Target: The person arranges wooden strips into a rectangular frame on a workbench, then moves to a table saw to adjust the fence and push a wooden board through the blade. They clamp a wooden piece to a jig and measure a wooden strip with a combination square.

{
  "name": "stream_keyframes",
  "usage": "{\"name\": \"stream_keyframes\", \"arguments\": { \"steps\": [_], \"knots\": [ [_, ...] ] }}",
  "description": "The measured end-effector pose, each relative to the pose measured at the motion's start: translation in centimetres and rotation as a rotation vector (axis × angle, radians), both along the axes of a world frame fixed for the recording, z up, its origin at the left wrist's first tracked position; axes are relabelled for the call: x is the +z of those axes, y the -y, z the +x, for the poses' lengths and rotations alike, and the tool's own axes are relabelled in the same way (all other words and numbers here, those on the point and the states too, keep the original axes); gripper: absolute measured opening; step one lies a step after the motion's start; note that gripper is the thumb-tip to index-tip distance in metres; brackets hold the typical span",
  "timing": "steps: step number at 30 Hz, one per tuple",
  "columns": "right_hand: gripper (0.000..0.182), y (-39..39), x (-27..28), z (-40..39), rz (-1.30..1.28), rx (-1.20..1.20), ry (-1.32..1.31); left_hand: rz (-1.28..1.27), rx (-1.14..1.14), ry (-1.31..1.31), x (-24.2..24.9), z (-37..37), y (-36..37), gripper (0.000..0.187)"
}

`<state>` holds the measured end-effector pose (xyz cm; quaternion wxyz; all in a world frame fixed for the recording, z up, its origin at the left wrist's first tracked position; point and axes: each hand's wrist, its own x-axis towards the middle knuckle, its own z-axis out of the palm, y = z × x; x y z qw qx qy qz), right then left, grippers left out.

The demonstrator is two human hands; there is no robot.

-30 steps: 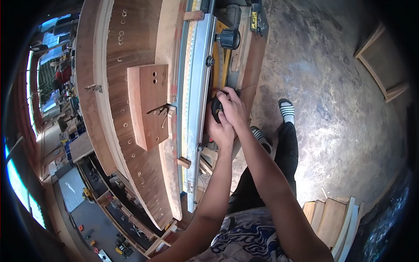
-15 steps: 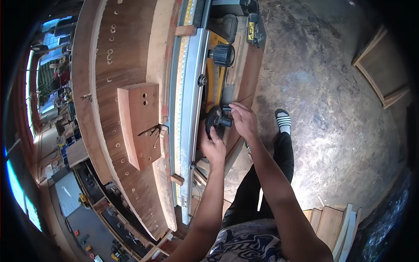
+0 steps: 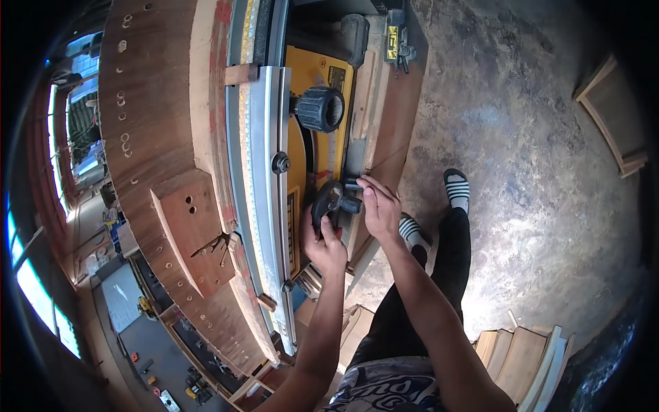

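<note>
A black handwheel (image 3: pixel 320 204) stands out from the yellow front panel (image 3: pixel 322 72) of a table saw. My left hand (image 3: pixel 325 250) is wrapped round the near side of its rim, thumb on top. With fingertips pinched together, my right hand (image 3: pixel 382 209) holds the end of a small black crank handle (image 3: pixel 351 184) beside the wheel. Just below that handle, a second short black knob (image 3: pixel 351 204) sticks out. Farther up the panel is a large ribbed black knob (image 3: pixel 321 109). The silver fence rail (image 3: pixel 268 165) runs along the saw's edge, left of both hands.
A reddish wood block (image 3: pixel 192 226) with holes and bits sits on the drilled plywood (image 3: pixel 144 154) at left. Wood offcuts (image 3: pixel 515 357) stand at lower right. A wooden frame (image 3: pixel 611 113) lies on the concrete floor (image 3: pixel 522 192). My slippered feet (image 3: pixel 456 189) are beside the saw.
My view has shifted closer to the saw, showing more of the yellow panel and both slippers. Both hands keep their holds, with little visible turning of the wheel.
</note>
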<state>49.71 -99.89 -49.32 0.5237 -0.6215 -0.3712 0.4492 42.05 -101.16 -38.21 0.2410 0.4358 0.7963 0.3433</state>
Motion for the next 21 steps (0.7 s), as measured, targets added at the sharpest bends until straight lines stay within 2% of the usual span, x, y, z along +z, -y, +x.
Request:
{"name": "stream_keyframes", "arguments": {
  "steps": [4,5,8,12,13,16,17,18,19,20,21],
  "knots": [
    [0.034,0.7,0.5,-1.7,-0.143,-0.096,-0.096,0.075,-0.064,-0.05,-1.1,-1.1,0.4,0.033],
    [0.036,0.7,0.4,-2.0,-0.169,-0.127,-0.141,0.0,-0.084,-0.003,-1.1,-1.8,0.8,0.037],
    [0.036,1.2,0.6,-2.7,-0.194,-0.147,-0.143,-0.004,-0.163,-0.074,-0.4,-1.6,0.6,0.038],
    [0.037,1.3,1.3,-3.1,-0.224,-0.155,-0.166,-0.16,-0.074,0.012,0.4,-1.5,0.6,0.041],
    [0.04,1.2,1.8,-2.5,-0.232,-0.109,-0.124,-0.156,-0.049,0.085,-0.2,-2.0,1.0,0.048],
    [0.045,0.4,2.5,0.1,-0.366,0.224,0.044,-0.093,-0.261,-0.293,1.0,-2.1,1.7,0.059],
    [0.048,-0.4,2.5,1.5,-0.414,0.424,0.144,-0.221,-0.24,-0.304,3.4,-1.0,1.8,0.069],
    [0.047,-1.1,3.0,2.8,-0.431,0.58,0.232,-0.272,-0.199,-0.131,4.7,-0.5,2.3,0.074],
    [0.046,-1.8,3.1,4.4,-0.449,0.73,0.335,-0.227,-0.228,-0.254,6.3,0.5,3.3,0.078],
    [0.044,-2.0,2.5,5.8,-0.467,0.875,0.423,-0.127,-0.304,-0.24,6.8,0.8,4.5,0.074],
    [0.043,-1.8,1.1,7.1,-0.495,1.012,0.519,-0.09,-0.357,-0.102,10.0,2.0,4.9,0.055]
  ]
}}
